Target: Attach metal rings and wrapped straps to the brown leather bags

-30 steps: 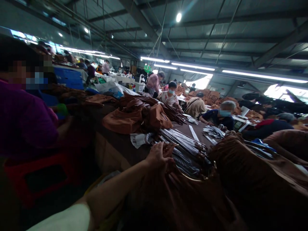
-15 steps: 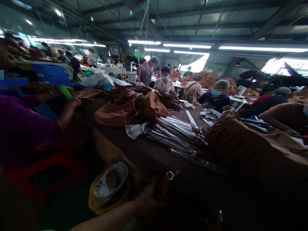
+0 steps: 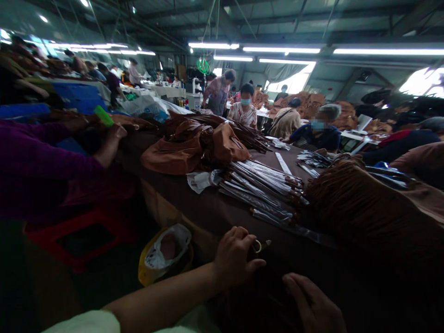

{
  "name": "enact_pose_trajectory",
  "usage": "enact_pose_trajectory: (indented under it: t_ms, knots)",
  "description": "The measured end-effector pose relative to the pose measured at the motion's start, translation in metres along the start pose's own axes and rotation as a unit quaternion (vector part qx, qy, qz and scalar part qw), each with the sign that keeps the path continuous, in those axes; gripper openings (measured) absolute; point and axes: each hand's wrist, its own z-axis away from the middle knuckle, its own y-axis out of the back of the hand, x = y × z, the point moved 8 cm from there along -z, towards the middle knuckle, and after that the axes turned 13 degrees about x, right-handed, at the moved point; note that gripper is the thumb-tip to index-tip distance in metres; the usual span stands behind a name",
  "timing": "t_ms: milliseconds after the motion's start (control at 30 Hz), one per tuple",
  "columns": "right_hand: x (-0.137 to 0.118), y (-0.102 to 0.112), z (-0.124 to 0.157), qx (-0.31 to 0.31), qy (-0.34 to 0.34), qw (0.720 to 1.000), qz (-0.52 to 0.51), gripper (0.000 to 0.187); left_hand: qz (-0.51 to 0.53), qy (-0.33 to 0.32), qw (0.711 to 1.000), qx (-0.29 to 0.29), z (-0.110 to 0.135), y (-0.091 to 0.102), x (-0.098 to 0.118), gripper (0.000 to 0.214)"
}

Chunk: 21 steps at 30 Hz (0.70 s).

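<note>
My left hand [image 3: 236, 256] curls around a dark brown strap with a metal ring [image 3: 256, 246], close to the near edge of the table. My right hand [image 3: 310, 305] lies flat on dark brown material at the bottom of the view, too shadowed to identify. Beyond them lies a bundle of sleeved straps with brown ends [image 3: 260, 192]. A brown fringed bag [image 3: 360, 208] sits to the right, and a heap of tan leather bags [image 3: 194, 148] sits farther along the dark table [image 3: 222, 212].
A co-worker's purple sleeve [image 3: 52, 162] reaches across the table's left side, the hand holding a green item [image 3: 104, 115]. A yellow-and-white plastic bag [image 3: 166, 252] and a red stool [image 3: 79, 236] stand below the table edge. Several people work at tables behind.
The dark bag has dropped below the strap bundle, which now shows fully. My left hand has moved down to the table edge, with the metal ring visible beside it. My right hand has come into view.
</note>
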Motion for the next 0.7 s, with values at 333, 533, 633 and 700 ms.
enact_pose_trajectory:
  t_ms: [333,533,633,700]
  knots:
    - [-0.017,-0.047,-0.033,0.020,-0.075,0.997,-0.013,0.044,0.089,0.038,0.994,-0.040,0.006,-0.016,-0.007,0.036]
    - [0.000,-0.058,-0.011,-0.058,-0.060,0.996,0.014,0.041,0.195,0.100,0.975,-0.041,0.024,-0.016,-0.014,0.042]
    - [-0.015,-0.042,-0.001,0.000,0.054,0.995,0.085,0.039,0.229,0.121,0.965,-0.042,0.031,-0.022,-0.016,0.052]
    - [-0.025,-0.037,0.004,0.016,0.086,0.993,0.083,0.039,0.245,0.119,0.961,-0.047,0.036,-0.027,-0.015,0.058]
